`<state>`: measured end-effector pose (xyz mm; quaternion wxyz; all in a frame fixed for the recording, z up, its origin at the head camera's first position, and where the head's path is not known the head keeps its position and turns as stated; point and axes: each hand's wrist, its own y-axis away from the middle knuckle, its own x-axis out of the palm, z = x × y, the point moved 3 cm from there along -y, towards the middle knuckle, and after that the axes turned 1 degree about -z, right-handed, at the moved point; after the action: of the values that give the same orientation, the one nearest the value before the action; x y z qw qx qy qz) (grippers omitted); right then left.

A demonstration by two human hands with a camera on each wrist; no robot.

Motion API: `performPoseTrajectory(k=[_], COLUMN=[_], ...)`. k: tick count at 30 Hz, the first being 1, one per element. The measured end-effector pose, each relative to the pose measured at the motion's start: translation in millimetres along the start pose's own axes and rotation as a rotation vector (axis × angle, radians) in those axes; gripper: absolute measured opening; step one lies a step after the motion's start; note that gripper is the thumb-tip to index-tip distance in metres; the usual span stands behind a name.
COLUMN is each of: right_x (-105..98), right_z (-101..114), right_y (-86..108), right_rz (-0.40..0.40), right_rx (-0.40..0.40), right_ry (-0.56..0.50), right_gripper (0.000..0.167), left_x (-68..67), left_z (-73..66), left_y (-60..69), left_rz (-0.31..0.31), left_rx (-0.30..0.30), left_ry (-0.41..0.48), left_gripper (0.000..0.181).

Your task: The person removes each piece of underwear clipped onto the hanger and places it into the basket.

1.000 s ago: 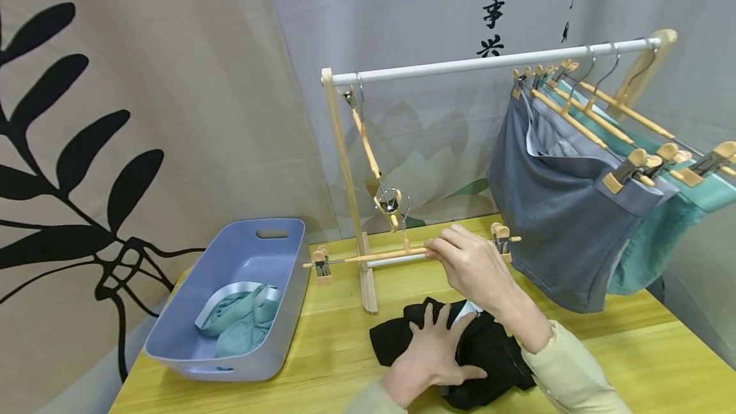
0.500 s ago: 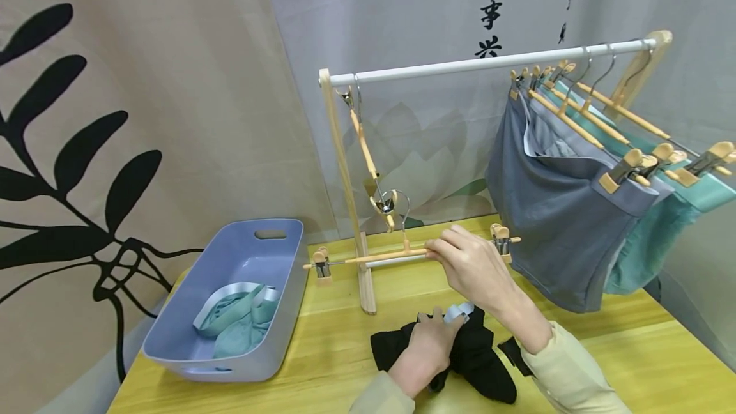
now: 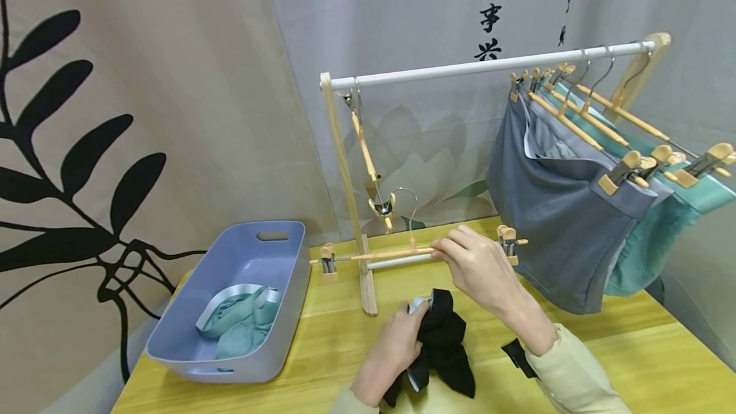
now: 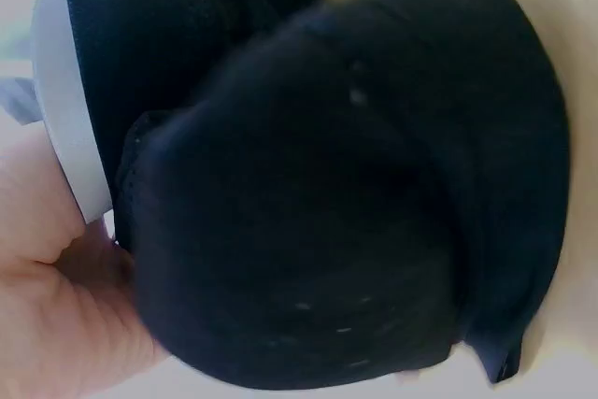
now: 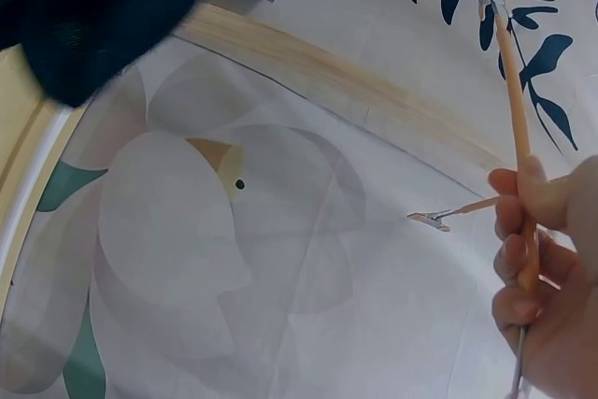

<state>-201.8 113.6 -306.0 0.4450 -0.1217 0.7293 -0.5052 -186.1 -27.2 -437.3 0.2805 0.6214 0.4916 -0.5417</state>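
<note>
My left hand [image 3: 393,340] grips bunched black underpants [image 3: 444,340] by their pale-lined edge, over the table. In the left wrist view, the black cloth [image 4: 308,193] fills most of the picture and the thumb side of the hand [image 4: 65,296] shows at its edge. My right hand [image 3: 480,270] holds a wooden clip hanger [image 3: 391,253] by its bar, level, with the hook up. Nothing hangs from its two clips. Fingers wrap the bar in the right wrist view, where the hand [image 5: 561,268] is at the right side.
A white-railed wooden rack [image 3: 460,69] stands at the back. Blue-grey and teal underpants [image 3: 552,209] hang at its right end, and a bare hanger [image 3: 365,145] at its left. A blue basket [image 3: 296,312] holds teal cloth [image 3: 247,331]. A small black piece [image 3: 519,358] lies by the right sleeve.
My left hand has gone from lying spread on the black underpants to gripping them, and has drawn them left. The right hand with the hanger has barely moved.
</note>
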Motion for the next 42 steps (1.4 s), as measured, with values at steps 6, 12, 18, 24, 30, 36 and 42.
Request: performPoseTrajectory(k=[6, 12, 18, 24, 30, 36, 42], right_x=[-4.8, -7.8, -9.3, -9.3, -9.0, -8.6, -8.7], right_z=[-3.4, -5.5, -6.5, -6.7, -7.1, -7.5, -8.1], right_y=[-0.6, -0.4, -0.7, -0.5, 0.0, 1.0, 1.1], right_rz=[-0.013, -0.017, -0.021, -0.024, -0.025, -0.021, -0.016], right_rx=[0.023, 0.026, 0.031, 0.025, 0.023, 0.023, 0.028], right_ry=[-0.001, 0.002, 0.0, -0.006, -0.007, -0.007, 0.001], right_gripper=[0.005, 0.006, 0.01, 0.009, 0.005, 0.004, 0.01], left_x=[-29.7, -66.7, -107.4, -144.8, -168.6, -175.8, -176.8], left_z=[28.7, 60.7, 92.9, 118.2, 143.6, 167.9, 181.7], left_y=[13.8, 26.7, 43.1, 60.8, 76.0, 90.0, 94.7], left_rz=[-0.147, -0.236, -0.376, -0.568, -0.728, -0.821, -0.843], left_rx=[-0.104, -0.321, -0.498, -0.63, -0.779, -0.864, -0.893], left_ry=[0.115, 0.152, 0.173, 0.215, 0.264, 0.261, 0.24], left_gripper=[0.057, 0.061, 0.065, 0.065, 0.06, 0.062, 0.063])
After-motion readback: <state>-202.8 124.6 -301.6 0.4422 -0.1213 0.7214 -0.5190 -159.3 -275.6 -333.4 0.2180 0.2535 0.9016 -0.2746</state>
